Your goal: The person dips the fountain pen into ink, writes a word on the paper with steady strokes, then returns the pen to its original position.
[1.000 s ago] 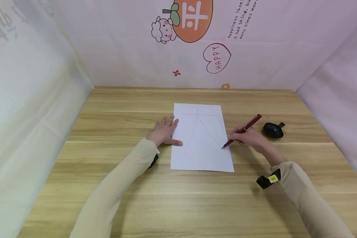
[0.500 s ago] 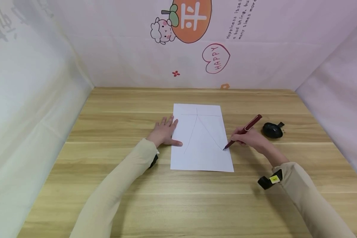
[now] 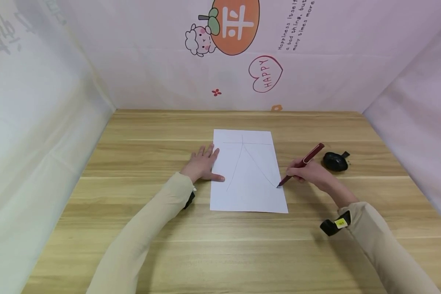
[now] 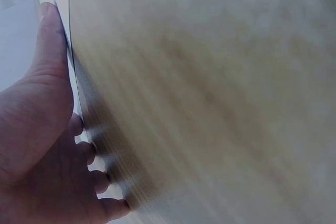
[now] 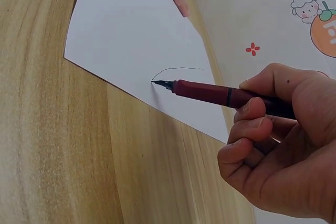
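Observation:
A white sheet of paper (image 3: 253, 196) lies on the wooden table, carrying thin drawn lines: a short upright, a horizontal one and two long strokes spreading downward. My left hand (image 3: 202, 166) rests on the sheet's left edge with fingers spread, the thumb lying over the paper. In my right hand (image 3: 308, 171) a dark red fountain pen (image 3: 311, 154) is pinched, leaning up to the right. Its nib touches the paper near the right edge, at the lower end of the right stroke. In the right wrist view the pen (image 5: 202, 92) shows its dark nib at the end of a curved line.
A small black object with a tab (image 3: 335, 161), perhaps an ink bottle or mouse, sits to the right of my right hand. The wooden table (image 3: 220, 253) ends at a printed white cloth (image 3: 161, 73) behind, with more cloth at both sides.
The pen nib has moved slightly down and right on the paper, lengthening the right stroke. My right hand has shifted with it; the left hand keeps its place on the sheet.

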Demonstrator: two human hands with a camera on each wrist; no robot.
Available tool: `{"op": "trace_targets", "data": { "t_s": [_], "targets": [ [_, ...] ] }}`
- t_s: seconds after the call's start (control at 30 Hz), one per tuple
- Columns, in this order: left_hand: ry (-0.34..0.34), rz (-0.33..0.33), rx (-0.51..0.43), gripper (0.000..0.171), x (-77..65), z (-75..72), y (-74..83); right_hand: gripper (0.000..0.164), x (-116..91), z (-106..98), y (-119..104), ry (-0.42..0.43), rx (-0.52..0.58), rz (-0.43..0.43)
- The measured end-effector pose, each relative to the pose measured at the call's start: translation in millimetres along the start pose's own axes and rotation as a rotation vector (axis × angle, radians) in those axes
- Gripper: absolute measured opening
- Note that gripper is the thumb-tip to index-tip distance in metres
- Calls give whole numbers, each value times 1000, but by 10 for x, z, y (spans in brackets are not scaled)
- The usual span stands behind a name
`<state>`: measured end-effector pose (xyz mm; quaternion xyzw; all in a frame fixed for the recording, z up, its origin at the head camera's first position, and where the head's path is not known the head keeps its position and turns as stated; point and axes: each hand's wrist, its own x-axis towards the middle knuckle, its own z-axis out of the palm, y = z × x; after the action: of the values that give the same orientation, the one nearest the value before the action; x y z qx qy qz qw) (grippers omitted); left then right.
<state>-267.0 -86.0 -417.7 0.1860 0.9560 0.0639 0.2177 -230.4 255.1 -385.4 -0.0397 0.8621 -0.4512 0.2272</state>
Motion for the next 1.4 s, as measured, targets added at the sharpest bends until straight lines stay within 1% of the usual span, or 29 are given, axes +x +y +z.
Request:
{"op": "trace_targets", "data": {
  "t_s": [0.13,0.3,0.43,0.6,0.73,0.83,0.97,1.17,1.2,1.27,1.4],
  "targets": [
    [-4,2,2,107,-11,-8,2,21,-11,-8,-3,-4,-2,-2],
    [-7,4,7,107,-22,-19,9,23,-23,-23,4,-11,0,-2],
    [-4,6,9,107,-16,-16,11,24,-29,-26,9,-9,1,2],
    [0,1,3,107,0,-9,10,23,-33,-28,14,-9,10,6],
    [4,-2,0,107,5,2,11,21,-29,-37,38,-19,39,-2],
    [5,-1,-1,107,4,4,13,22,-35,-56,62,-24,89,0],
    [8,1,-5,107,-7,-6,22,23,-59,-91,85,12,187,-32],
    [7,1,-5,106,-35,-27,38,22,-103,-132,112,77,315,-149],
    [6,1,-6,106,-40,-29,37,22,-110,-135,114,87,320,-162],
    [6,3,-4,107,-43,-26,38,27,-117,-136,117,120,301,-175],
    [7,8,-2,107,-39,-20,35,35,-123,-133,115,220,207,-172]
  ]
}}
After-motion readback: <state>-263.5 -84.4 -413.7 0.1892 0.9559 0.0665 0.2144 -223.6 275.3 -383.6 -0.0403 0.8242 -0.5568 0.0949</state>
